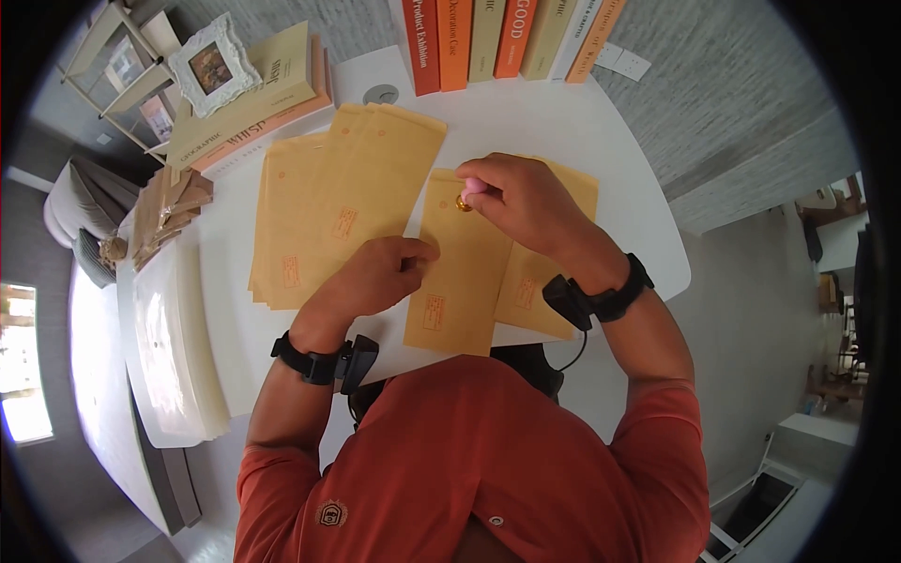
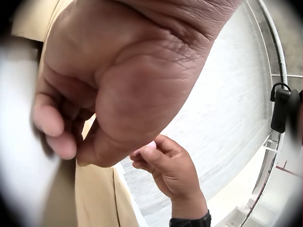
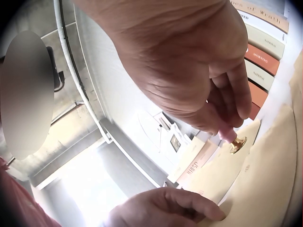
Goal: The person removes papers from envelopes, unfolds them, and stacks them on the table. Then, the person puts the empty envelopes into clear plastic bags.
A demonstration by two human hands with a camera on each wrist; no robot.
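Note:
My right hand (image 1: 526,202) grips a wax seal stamp by its pink handle (image 1: 475,187). The stamp's round brass head (image 3: 238,145) points down, close over the top of a brown kraft envelope (image 1: 460,272). A small round mark shows near that envelope's top, and a red printed box (image 1: 434,312) near its bottom. At the envelope's left edge is my left hand (image 1: 380,274), its fingers curled and thumb and fingertips pinching the edge. A second group of envelopes (image 1: 549,281) lies to the right, partly under the middle one.
Several marked envelopes (image 1: 310,216) lie fanned out on the left of the white table (image 1: 648,188). Upright books (image 1: 469,42) line the back. Stacked books (image 1: 253,84) bear a white picture frame (image 1: 214,66). Folded brown paper (image 1: 167,214) and a translucent file (image 1: 174,338) sit far left.

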